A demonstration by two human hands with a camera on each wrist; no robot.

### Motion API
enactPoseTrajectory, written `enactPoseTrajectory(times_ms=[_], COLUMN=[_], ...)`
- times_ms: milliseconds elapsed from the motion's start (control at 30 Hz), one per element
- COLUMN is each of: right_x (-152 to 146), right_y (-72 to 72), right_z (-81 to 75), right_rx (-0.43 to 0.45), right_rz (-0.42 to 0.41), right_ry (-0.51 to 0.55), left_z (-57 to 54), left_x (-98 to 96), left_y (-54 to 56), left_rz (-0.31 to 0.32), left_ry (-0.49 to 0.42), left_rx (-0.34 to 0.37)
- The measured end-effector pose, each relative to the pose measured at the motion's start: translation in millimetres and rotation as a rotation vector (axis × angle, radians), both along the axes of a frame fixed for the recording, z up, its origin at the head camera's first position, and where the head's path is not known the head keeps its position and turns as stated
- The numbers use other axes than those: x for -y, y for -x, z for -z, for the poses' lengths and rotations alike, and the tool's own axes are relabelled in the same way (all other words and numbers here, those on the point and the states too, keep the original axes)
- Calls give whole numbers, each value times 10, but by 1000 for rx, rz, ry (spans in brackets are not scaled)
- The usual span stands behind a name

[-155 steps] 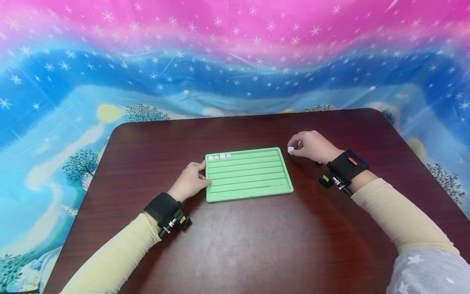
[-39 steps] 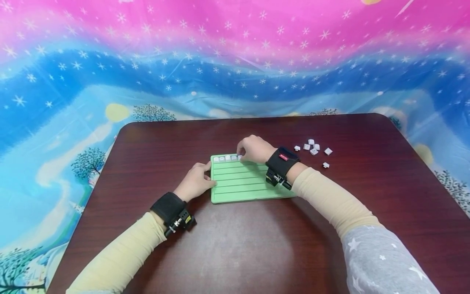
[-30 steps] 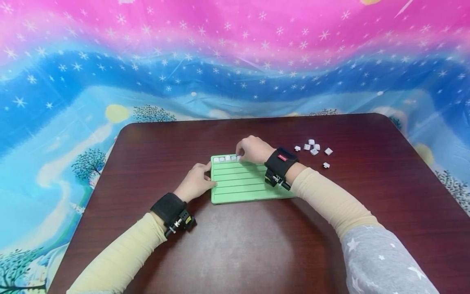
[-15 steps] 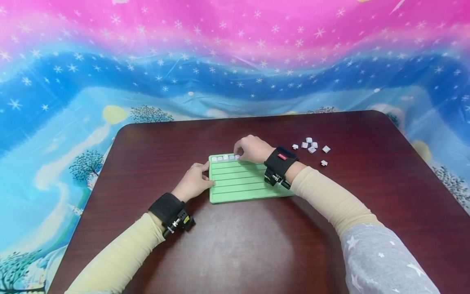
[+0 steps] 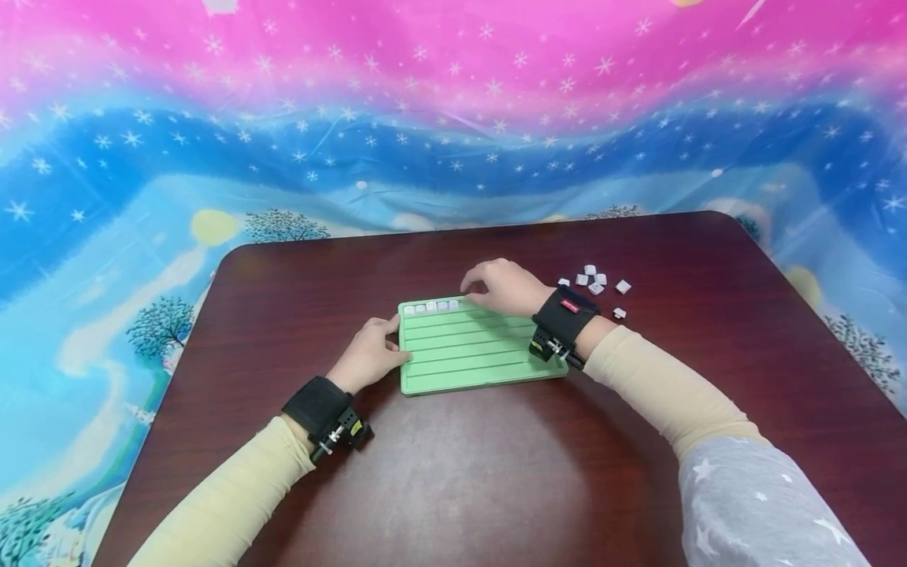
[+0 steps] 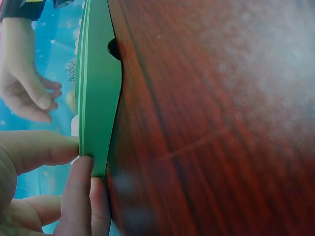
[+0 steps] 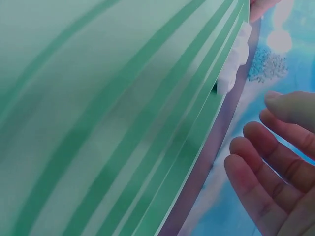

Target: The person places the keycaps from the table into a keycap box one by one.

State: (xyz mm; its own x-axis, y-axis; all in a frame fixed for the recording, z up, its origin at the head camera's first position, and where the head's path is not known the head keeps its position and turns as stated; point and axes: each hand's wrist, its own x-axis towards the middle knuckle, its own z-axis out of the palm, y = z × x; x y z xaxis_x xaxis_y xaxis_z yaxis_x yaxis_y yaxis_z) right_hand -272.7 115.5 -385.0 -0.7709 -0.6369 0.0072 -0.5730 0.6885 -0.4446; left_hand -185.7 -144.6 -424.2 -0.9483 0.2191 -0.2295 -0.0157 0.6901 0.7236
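A light green tray [image 5: 482, 346] with long parallel ridges lies on the table. My left hand [image 5: 368, 356] grips its left edge; in the left wrist view the fingers [image 6: 78, 191] and thumb close on that corner. Several small white keycap-like pieces [image 5: 431, 307] stand side by side at the left end of the tray's far groove, and show in the right wrist view as a white row [image 7: 234, 64]. Just right of the row, my right hand [image 5: 506, 288] hovers over the far edge, its fingers loosely bent and holding nothing.
Several loose white pieces [image 5: 596, 288] lie scattered on the dark wooden table [image 5: 453, 472] beyond the right wrist, one of them partly hidden by its band. A patterned cloth [image 5: 453, 142] hangs behind the table's far edge.
My right hand brought a white piece from the right of the tray to the row's right end, held it there, then let go and moved slightly right. The left hand kept its grip.
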Motion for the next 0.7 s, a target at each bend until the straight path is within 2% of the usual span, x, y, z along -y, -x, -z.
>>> enactPoseTrajectory(times_ms=[467, 700], right_x=[-732, -1116], right_y=[-66, -72], right_z=[-23, -39], right_rx=[-8, -44], right_rz=[115, 211], right_ry=[37, 21], left_z=[-2, 8], left_x=[7, -2], left_y=[0, 8], left_rz=[-8, -3], left_ry=[6, 3], left_rx=[0, -3])
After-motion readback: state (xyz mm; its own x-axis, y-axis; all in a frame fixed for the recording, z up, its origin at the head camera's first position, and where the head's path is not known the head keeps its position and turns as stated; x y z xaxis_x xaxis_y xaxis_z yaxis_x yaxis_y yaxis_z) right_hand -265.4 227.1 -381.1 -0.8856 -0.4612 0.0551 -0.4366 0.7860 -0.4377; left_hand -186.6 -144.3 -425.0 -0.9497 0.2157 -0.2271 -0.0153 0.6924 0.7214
